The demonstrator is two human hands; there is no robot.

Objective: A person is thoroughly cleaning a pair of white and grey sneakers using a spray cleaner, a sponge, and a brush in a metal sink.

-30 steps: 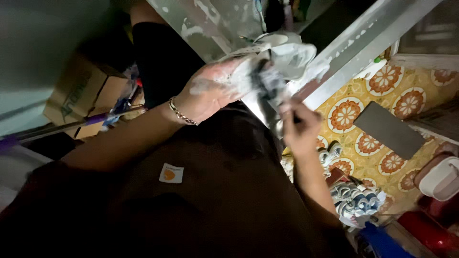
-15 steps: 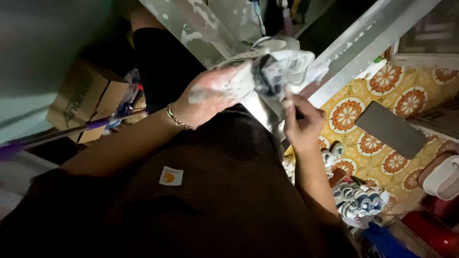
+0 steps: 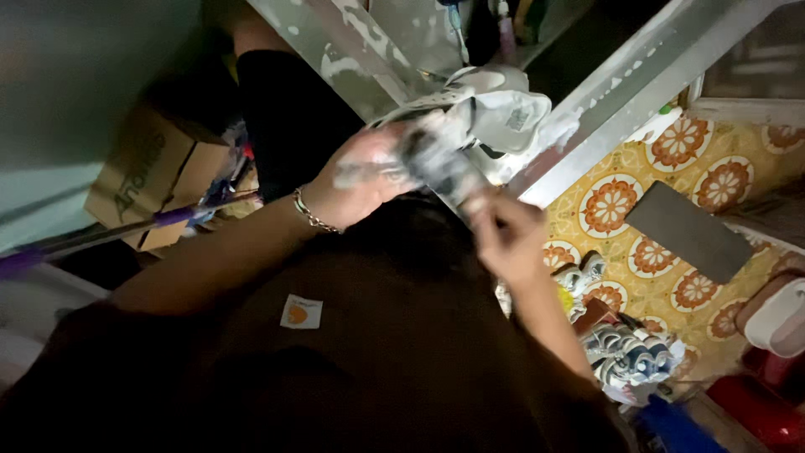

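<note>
My left hand [image 3: 362, 174], with a chain bracelet at the wrist and pale smears on the skin, grips a white and grey sneaker [image 3: 496, 111] held up in front of my dark brown shirt [image 3: 377, 335]. My right hand [image 3: 503, 236] is just below and right of the shoe, its fingers closed on a dark tool [image 3: 432, 164] that is pressed against the sneaker. Motion blur hides what kind of tool it is.
Two paint-spattered metal beams [image 3: 352, 50] [image 3: 637, 75] cross behind the shoe. A cardboard box [image 3: 155, 180] and a purple-handled stick [image 3: 101, 236] are at the left. Yellow floral floor tiles [image 3: 671, 285] carry a grey mat [image 3: 688, 231], several shoes [image 3: 629, 352] and a white basin [image 3: 780, 319].
The dark tool and my right hand have moved down and back along the sneaker. My left hand has kept its grip and turned the shoe slightly.
</note>
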